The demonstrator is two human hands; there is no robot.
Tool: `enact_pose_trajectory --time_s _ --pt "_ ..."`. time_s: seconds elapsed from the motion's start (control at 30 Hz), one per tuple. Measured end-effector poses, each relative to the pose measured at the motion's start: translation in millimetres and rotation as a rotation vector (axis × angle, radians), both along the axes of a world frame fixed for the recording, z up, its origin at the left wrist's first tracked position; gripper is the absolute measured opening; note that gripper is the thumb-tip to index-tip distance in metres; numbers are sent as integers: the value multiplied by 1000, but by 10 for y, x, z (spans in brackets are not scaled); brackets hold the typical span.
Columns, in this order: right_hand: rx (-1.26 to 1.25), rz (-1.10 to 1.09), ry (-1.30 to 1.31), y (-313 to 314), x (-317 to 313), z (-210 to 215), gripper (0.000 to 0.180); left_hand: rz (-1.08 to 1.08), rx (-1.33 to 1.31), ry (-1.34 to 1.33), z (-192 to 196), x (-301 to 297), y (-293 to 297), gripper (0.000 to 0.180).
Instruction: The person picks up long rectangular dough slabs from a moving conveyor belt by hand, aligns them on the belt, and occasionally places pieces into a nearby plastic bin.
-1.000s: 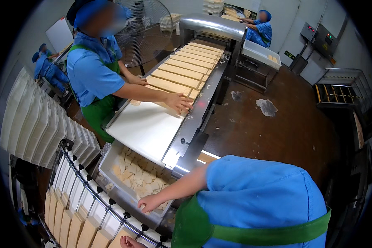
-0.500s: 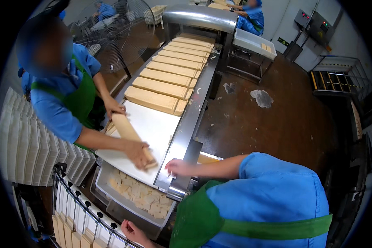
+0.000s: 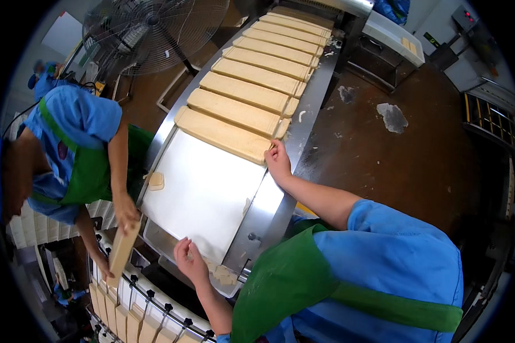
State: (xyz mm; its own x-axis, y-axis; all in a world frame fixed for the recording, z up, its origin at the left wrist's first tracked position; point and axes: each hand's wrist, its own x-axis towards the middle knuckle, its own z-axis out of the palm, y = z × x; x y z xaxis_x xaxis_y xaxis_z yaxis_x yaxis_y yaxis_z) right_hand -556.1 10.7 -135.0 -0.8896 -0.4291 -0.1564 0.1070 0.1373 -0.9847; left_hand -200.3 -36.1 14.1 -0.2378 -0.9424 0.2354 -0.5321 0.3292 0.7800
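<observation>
My right hand (image 3: 278,162) is at the right end of the nearest pale, dough-like slab (image 3: 223,135) on the conveyor. Its fingers are pinched together there and hide whatever is between them. My left hand (image 3: 191,260) hovers over the near end of the white belt (image 3: 203,183), fingers loosely curled and apart, nothing in them. Several more slabs (image 3: 252,74) lie crosswise in a row behind, with narrow pieces along their right ends. At the left a co-worker's hands (image 3: 126,214) hold a long slab (image 3: 123,251) tilted above a curved rack (image 3: 174,317).
A small pale piece (image 3: 156,182) lies at the belt's left edge. Below the belt's near end stands a tub of scraps (image 3: 226,275). The metal conveyor rim (image 3: 269,211) runs between me and the belt. A large caged fan (image 3: 153,23) stands at the far left.
My right hand has moved forward to the nearest slab's end, and my left hand has risen to the belt's near end. The co-worker has carried a slab off the belt to the rack.
</observation>
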Motion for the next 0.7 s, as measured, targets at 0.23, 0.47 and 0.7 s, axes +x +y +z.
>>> enact_pose_trajectory --time_s 0.23,0.47,0.7 --pt "149 107 457 8 -9 142 47 -260 64 -177 -211 -1038 -700 10" --pt "214 159 517 32 -41 100 52 -338 -230 -421 -725 -2187 -2063 30" --pt "259 242 446 53 -143 160 52 -150 -245 -470 -830 -3116 -2743 60"
